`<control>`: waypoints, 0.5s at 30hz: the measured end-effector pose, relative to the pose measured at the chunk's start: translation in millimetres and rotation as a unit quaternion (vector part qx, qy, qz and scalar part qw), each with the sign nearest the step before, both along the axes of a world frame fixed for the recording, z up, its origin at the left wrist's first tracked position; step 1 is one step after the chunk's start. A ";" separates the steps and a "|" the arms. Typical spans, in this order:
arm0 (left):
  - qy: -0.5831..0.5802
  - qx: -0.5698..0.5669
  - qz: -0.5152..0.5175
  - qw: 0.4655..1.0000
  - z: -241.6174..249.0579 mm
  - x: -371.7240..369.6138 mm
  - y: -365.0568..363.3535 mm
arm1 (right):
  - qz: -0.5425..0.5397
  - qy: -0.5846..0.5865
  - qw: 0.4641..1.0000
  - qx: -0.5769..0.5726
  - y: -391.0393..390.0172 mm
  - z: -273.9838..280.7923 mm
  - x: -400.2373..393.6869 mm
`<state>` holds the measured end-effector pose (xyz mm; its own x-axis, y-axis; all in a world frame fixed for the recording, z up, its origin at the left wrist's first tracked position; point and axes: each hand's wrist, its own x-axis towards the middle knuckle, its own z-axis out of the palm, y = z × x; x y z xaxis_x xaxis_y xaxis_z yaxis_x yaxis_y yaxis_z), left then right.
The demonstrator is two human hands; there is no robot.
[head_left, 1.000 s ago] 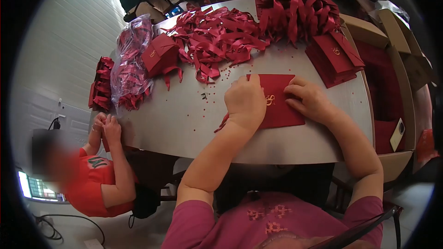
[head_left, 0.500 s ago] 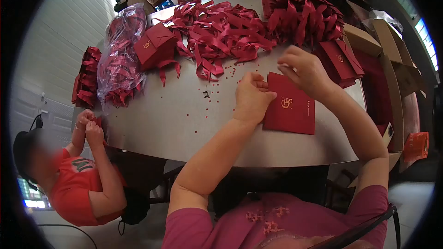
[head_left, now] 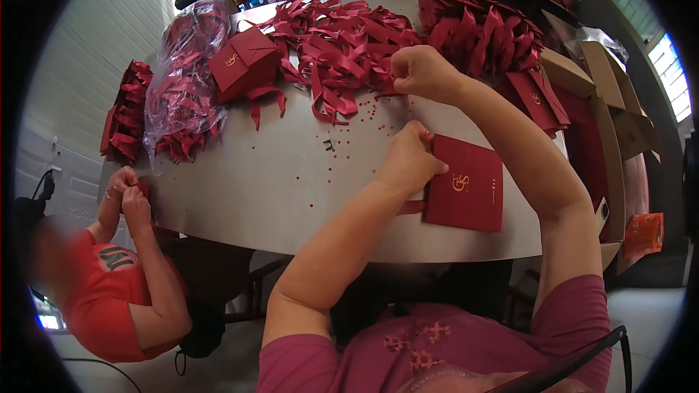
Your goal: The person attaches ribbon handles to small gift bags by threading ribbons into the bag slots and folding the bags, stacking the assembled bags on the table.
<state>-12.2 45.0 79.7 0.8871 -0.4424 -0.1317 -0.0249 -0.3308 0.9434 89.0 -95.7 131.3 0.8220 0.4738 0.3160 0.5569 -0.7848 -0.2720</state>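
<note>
A flat dark red paper bag (head_left: 477,193) with a gold logo lies on the metal table before me. My left hand (head_left: 411,160) grips its left edge, thumb on the front and fingers curled at the side. A short piece of red ribbon (head_left: 413,207) shows between my left forearm and the bag. My right hand (head_left: 424,73) is raised beyond the bag, at the near edge of a heap of red ribbons (head_left: 349,51). Its fingers are closed; whatever they pinch is hidden.
Red bags with ribbon handles (head_left: 484,36) stand at the back right. Another red bag (head_left: 244,65) and a plastic-wrapped bundle (head_left: 186,76) sit at the left. Small red dots (head_left: 330,181) are scattered about. A cardboard box (head_left: 615,138) stands right; a co-worker (head_left: 127,284) sits left.
My right hand has moved from above the bag up and left toward the ribbon heap. The bag sits slightly lower in view, and a ribbon piece now shows at its left.
</note>
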 end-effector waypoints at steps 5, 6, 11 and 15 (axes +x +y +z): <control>0.036 -0.058 0.048 0.996 4.9 1.9 -2.3 | -0.055 0.196 0.943 0.263 -39.2 19.5 -42.8; 0.062 -0.061 0.062 0.994 1.7 5.2 -1.7 | -0.056 0.164 0.942 0.287 -47.2 18.8 -49.5; 0.067 0.005 0.063 0.996 0.2 10.9 1.6 | -0.194 0.265 0.922 0.206 -88.1 -6.4 -68.4; 0.084 0.038 0.030 0.995 3.4 12.0 5.4 | -0.199 0.054 0.979 0.009 -93.6 -31.0 -73.4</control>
